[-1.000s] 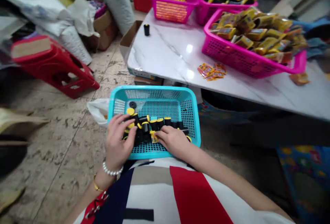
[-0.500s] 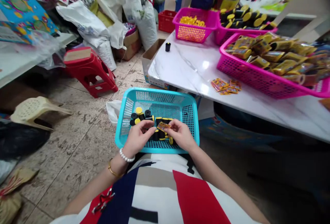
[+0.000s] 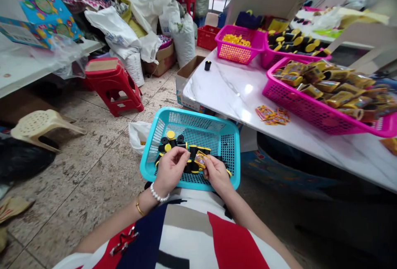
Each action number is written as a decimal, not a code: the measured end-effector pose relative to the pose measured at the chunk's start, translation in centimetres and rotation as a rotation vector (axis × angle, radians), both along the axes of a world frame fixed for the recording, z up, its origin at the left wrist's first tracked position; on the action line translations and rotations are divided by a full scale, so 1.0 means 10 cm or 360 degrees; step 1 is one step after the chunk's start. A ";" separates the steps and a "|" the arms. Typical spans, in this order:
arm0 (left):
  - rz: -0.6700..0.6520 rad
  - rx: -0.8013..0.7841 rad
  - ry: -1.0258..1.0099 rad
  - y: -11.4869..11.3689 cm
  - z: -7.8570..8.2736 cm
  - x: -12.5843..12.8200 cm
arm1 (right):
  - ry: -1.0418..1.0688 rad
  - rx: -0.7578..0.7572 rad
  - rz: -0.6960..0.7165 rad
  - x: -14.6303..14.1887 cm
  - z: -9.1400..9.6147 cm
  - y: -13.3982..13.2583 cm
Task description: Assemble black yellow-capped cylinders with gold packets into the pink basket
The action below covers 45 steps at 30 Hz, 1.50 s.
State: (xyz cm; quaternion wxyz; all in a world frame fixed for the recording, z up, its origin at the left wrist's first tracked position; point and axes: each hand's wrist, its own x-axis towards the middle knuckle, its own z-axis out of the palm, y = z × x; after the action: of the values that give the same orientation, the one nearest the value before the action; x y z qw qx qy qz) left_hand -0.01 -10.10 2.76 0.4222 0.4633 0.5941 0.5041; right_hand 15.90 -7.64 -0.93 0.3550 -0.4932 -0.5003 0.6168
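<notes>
A turquoise basket [image 3: 223,122] rests on my lap, holding several small black cylinders with yellow caps [image 3: 169,139]. My left hand [image 3: 170,169] is closed in a pinch over the basket, fingers against a black cylinder. My right hand [image 3: 215,172] is closed too, pinching a small yellow printed sticker [image 3: 200,159] between the two hands. Both hands hover just above the cylinders at the basket's near edge.
A white marble table [image 3: 229,91] stands to the right with pink baskets [image 3: 310,112] of wrapped yellow pieces, loose stickers [image 3: 273,114] and one black cylinder [image 3: 207,65]. A red stool [image 3: 113,83], a beige stool [image 3: 40,124], sacks and boxes crowd the tiled floor to the left.
Both hands rose out of the pile of cylinders and came together. The right hand picked up a yellow sticker and holds it between the hands. The view tilted upward.
</notes>
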 end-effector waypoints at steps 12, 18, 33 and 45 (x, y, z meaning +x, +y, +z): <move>-0.0150 0.0075 0.0093 0.00 -0.07 0.05 | -0.0237 0.0323 0.0212 0.05 -0.01 -0.06; -0.0093 0.0042 0.0094 0.00 -0.14 0.04 | -0.0052 0.0249 0.0068 0.02 -0.04 -0.04; -0.0016 -0.0430 -0.0569 0.02 -0.06 0.02 | -0.0317 0.0443 -0.0031 -0.06 0.05 -0.04; -0.0160 -0.0694 -0.0756 0.11 -0.06 -0.10 | -0.1109 0.0826 0.0486 0.30 0.14 0.67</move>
State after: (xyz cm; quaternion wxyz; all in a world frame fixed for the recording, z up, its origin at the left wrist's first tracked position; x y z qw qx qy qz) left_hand -1.04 -9.01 2.14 0.6627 0.2603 0.5493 0.4375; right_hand 18.87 -0.98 0.44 0.1825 -0.4867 -0.7946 0.3138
